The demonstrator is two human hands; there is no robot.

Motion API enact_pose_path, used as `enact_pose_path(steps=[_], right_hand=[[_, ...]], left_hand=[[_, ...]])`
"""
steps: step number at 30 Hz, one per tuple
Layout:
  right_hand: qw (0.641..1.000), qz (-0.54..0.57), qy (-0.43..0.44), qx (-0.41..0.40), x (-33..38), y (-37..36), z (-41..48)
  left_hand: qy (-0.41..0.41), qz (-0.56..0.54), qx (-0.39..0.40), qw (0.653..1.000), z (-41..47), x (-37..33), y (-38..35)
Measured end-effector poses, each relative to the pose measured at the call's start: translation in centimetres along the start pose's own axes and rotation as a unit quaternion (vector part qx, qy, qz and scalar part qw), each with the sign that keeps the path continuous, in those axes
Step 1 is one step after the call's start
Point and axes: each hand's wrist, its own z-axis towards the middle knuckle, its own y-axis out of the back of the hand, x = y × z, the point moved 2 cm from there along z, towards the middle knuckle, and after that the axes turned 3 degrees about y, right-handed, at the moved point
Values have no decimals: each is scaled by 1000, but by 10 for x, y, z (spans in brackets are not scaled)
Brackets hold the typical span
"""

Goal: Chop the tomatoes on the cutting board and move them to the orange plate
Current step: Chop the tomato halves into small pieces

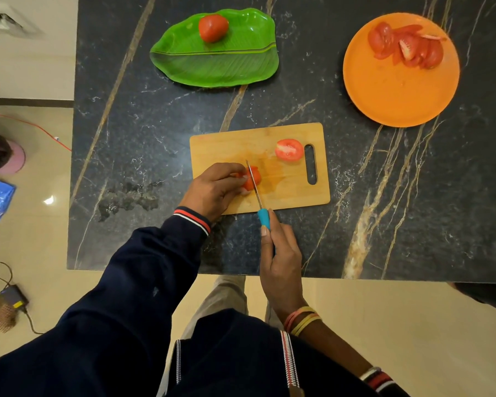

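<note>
Gripping a small steel-bladed knife (263, 215) by its teal plastic handle, the right hand (281, 255) sits nearest, just off the near edge of the board, its fingers curled round the handle and the thumb laid along its top; yellow and orange bands circle that wrist. The thin blade runs away from the hand and lies across a red tomato half (255, 179), edge down on it. The left hand (212, 190), coming from a dark navy sleeve (143, 267) with a red-and-white striped cuff, holds that tomato half from the left side: its fingers are bent and drawn together, the fingertips pinching the piece just left of the blade. The piece rests on a rectangular light wooden cutting board (269, 136) whose slotted handle points right; the wood near the blade looks wet with juice. A second red tomato half (289, 149) lies cut face up farther along the board, just beside the slot and apart from the knife. The board lies on a black marble table (398, 213) veined with gold. Farther off, at the right, a round orange plastic plate (398, 96) carries a heap of red tomato slices (407, 47) on its far side. At the far left centre, a green leaf-shaped plate (212, 68) bears one whole red tomato (213, 27).
</note>
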Motion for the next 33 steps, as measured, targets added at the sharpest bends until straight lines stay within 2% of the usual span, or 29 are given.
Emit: enact_pose_path(steps=[11, 27, 33], right_hand=[[1000, 3, 7, -8, -1, 3, 1], [1000, -4, 12, 7, -1, 3, 3], [1000, -4, 14, 12, -2, 5, 5]], left_hand=[[11, 0, 10, 1000, 1, 2, 1], [31, -17, -40, 999, -1, 0, -3], [20, -32, -37, 999, 3, 0, 0]])
